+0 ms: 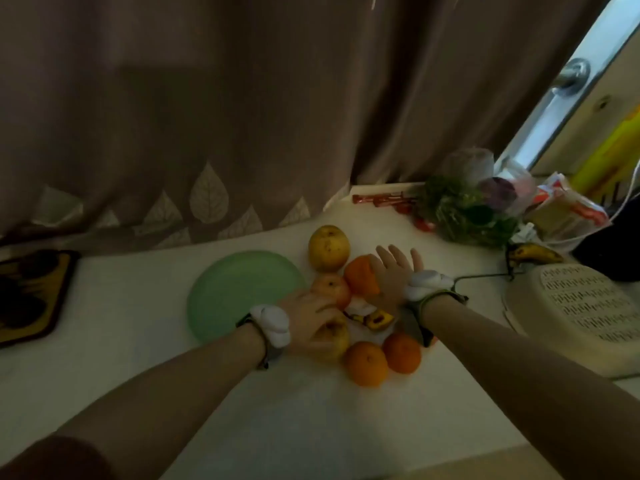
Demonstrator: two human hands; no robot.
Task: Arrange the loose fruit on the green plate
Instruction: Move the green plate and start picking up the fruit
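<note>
Fruit pile [349, 306] sits mid-tabletop, just right of green plate [242, 292]. Your left hand [311, 323], nearer the plate, seemingly curls round a yellow apple [337, 336]; right hand [393, 275] lies flat, fingers straight.

The white table [242, 393] carries a green plate [235, 292], 3 oranges [367, 363] (clustered) and a basket [581, 317].

- Behind the white counter [138, 358] we see a brown curtain [207, 98] with pale leaf prints along its hem.
- At the far left lies a dark mat with a yellow border [31, 292].
- Far right, we find a beige perforated basket [581, 306], with a spotted banana [535, 254] just beyond it.
- A bunch of green herbs [460, 213] sits near red wrappers [381, 198] and plastic bags [561, 209].
- A metal door knob [573, 76] shows at upper right.
</note>
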